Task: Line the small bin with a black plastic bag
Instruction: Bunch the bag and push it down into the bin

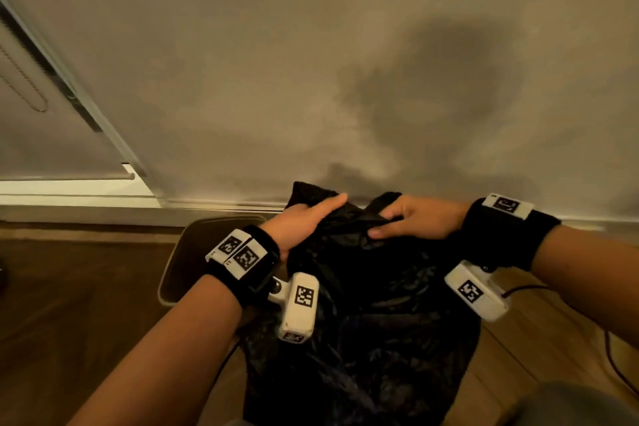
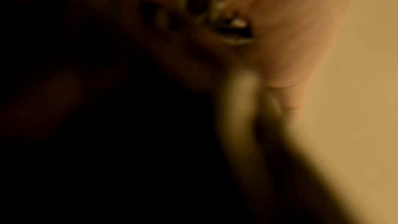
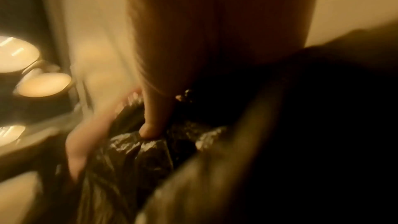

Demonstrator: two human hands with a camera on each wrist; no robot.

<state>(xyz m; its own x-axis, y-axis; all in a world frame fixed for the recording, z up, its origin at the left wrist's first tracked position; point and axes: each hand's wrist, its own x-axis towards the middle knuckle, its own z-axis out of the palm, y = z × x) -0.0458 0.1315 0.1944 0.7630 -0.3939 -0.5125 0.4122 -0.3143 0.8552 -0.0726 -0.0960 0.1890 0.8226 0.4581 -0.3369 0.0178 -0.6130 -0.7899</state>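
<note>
Both hands pinch the bag's [image 1: 363, 304] top edge, left hand [image 1: 301, 228] and right hand [image 1: 411, 218] working it apart to find the mouth; the bin [image 1: 179, 252] waits on the floor behind it, by the wall.

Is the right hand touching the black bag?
Touching. In the head view the right hand pinches the bag at its top edge; the right wrist view shows the same.

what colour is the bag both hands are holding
Black and glossy; the bag shows best in the head view.
</note>
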